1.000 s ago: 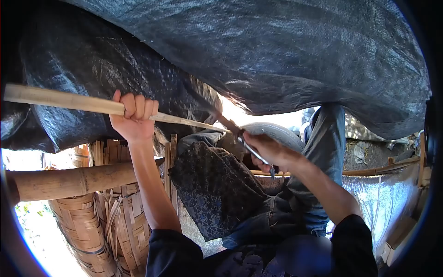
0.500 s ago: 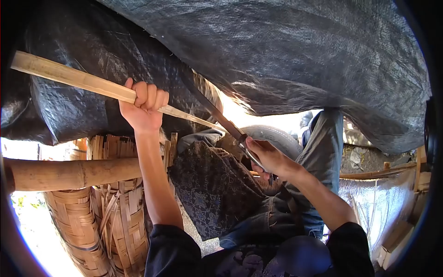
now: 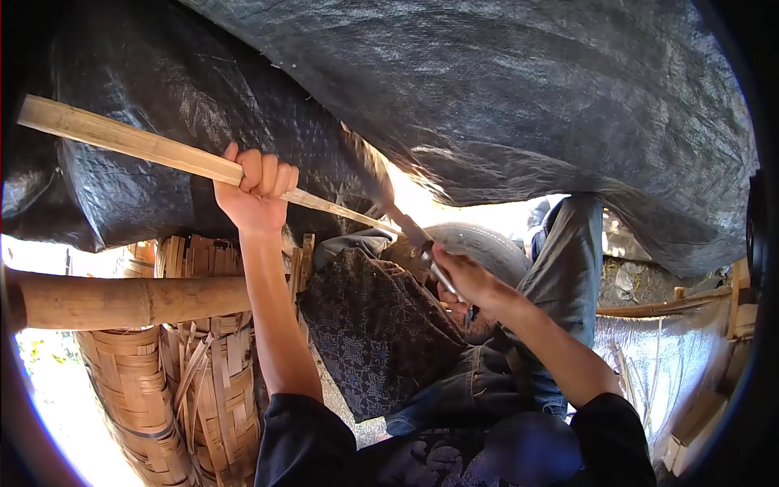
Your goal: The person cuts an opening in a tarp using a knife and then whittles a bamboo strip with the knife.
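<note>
A long pale bamboo strip (image 3: 138, 144) slants down from the upper left toward the middle of the view. My left hand (image 3: 258, 188) is wrapped around it in a fist. The strip's lower end meets the blade of a knife (image 3: 417, 234) near my lap. Fingers closed, my right hand (image 3: 469, 280) grips this knife, whose long dark blade points up and left, its far part smeared by motion. A dark patterned cloth (image 3: 365, 325) covers my left thigh, just below the strip's lower end.
Woven bamboo baskets (image 3: 130, 390) stand at lower left behind a thick bamboo pole (image 3: 138, 300). Black plastic sheeting (image 3: 519, 89) hangs overhead and in front. A tyre (image 3: 479, 243) lies beyond my right hand. Wood pieces (image 3: 699, 418) are at lower right.
The knife's blade has shifted slightly and become blurred, with my right hand moving a little down and left. My left hand and the bamboo strip have barely moved.
</note>
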### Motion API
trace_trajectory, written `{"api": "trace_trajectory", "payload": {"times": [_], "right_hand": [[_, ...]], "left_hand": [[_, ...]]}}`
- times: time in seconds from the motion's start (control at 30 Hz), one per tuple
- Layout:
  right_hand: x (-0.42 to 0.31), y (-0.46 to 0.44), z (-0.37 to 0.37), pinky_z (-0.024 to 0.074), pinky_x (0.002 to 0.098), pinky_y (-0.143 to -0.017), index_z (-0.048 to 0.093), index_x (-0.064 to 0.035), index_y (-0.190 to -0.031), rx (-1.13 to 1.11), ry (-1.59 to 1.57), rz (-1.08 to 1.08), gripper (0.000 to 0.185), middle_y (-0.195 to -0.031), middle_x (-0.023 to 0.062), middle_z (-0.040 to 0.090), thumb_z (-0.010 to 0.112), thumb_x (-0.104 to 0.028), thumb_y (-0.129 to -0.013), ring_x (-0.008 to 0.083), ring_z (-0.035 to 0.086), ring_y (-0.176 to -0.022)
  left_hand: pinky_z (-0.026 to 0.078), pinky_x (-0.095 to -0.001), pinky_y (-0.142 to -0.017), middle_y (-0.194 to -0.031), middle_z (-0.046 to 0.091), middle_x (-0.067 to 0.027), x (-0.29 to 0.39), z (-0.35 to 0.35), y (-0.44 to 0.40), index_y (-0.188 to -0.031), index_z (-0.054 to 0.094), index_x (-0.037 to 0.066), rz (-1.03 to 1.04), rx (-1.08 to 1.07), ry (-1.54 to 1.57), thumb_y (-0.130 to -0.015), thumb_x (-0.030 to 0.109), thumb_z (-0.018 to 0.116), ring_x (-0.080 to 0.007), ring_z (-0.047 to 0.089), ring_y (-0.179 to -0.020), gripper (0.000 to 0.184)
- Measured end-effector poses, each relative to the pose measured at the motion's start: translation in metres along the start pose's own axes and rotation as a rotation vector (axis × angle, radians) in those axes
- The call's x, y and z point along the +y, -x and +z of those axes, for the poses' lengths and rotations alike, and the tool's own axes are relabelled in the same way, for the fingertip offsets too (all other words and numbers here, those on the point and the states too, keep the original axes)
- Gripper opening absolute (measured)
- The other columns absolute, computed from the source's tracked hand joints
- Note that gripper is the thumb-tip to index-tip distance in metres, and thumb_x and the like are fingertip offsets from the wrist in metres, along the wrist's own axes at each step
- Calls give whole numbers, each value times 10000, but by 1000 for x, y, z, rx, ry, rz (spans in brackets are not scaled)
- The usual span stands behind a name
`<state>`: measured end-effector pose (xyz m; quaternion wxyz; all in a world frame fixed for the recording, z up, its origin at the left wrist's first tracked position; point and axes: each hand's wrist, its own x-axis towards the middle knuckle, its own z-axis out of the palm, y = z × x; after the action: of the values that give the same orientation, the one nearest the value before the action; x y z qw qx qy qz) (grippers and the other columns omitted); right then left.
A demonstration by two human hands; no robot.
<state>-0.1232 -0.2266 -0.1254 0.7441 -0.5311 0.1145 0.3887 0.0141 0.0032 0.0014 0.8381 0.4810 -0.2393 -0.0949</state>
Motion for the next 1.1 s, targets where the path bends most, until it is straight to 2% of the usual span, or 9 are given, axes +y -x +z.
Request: {"api": "trace_trajectory", "payload": {"times": [0.07, 0.23, 0.3, 0.37, 0.43, 0.57, 0.63, 0.9, 1.1], "right_hand": [[26, -19, -2, 321, 244, -322, 422, -67, -794, -76, -136, 131, 495, -475, 7, 391, 284, -523, -926, 82, 390, -348], [-21, 11, -1, 335, 251, -336, 416, -73, -874, 74, 202, -104, 502, -478, 5, 386, 311, -563, -904, 80, 382, -342], [-34, 22, 0, 387, 262, -361, 446, 23, -1095, 56, 245, -143, 525, -492, 23, 430, 243, -442, -961, 90, 427, -362], [-25, 24, 6, 389, 261, -361, 449, 17, -1089, 51, 272, -182, 536, -510, 20, 438, 242, -458, -955, 89, 432, -370], [8, 5, 12, 371, 242, -333, 424, -44, -828, 52, 159, -98, 535, -485, 3, 416, 274, -550, -916, 72, 401, -343], [1, -4, 5, 376, 255, -334, 438, -53, -763, 134, 225, -17, 504, -494, 5, 437, 250, -483, -947, 76, 441, -364], [-5, -3, -3, 435, 289, -380, 475, 20, -844, 84, 362, -202, 544, -473, 35, 462, 254, -467, -948, 119, 480, -373], [46, -29, -4, 354, 257, -349, 404, -57, -790, 103, 325, -68, 508, -511, 4, 411, 274, -529, -926, 71, 392, -353], [-5, 10, 3, 431, 285, -373, 509, 46, -886, 145, 349, -206, 573, -497, 42, 452, 269, -471, -945, 128, 484, -362]], "left_hand": [[131, -294, -454, -433, 146, 15, -1, 0, 1, -486, 164, 163, -1, 84, 67, -924, 332, 260, -122, 78, -427, 479], [139, -290, -456, -433, 152, 16, 0, -2, 5, -492, 180, 159, -1, 57, 3, -924, 332, 265, -119, 84, -422, 473], [140, -289, -456, -434, 152, 17, -2, 1, 0, -495, 185, 158, 16, 51, 8, -926, 332, 263, -118, 83, -422, 471], [145, -283, -448, -419, 160, 14, -3, 5, -2, -480, 202, 162, 1, 58, -2, -926, 311, 263, -111, 102, -401, 475], [144, -283, -448, -420, 159, 14, -2, 7, -3, -479, 203, 161, -3, 60, -27, -926, 310, 264, -111, 101, -401, 475], [143, -284, -449, -424, 157, 12, -3, 4, -2, -483, 200, 159, 12, 4, -14, -927, 312, 264, -111, 99, -402, 473], [145, -285, -450, -426, 160, 11, -5, 5, 0, -488, 196, 159, 2, 23, 1, -929, 314, 261, -111, 99, -403, 472], [132, -289, -452, -433, 141, 16, -7, 6, -2, -496, 166, 157, -14, 28, -13, -917, 345, 275, -113, 71, -421, 474], [135, -289, -450, -436, 147, 13, -9, 8, -7, -499, 174, 158, -12, 23, -19, -918, 348, 280, -116, 80, -424, 472]]}}
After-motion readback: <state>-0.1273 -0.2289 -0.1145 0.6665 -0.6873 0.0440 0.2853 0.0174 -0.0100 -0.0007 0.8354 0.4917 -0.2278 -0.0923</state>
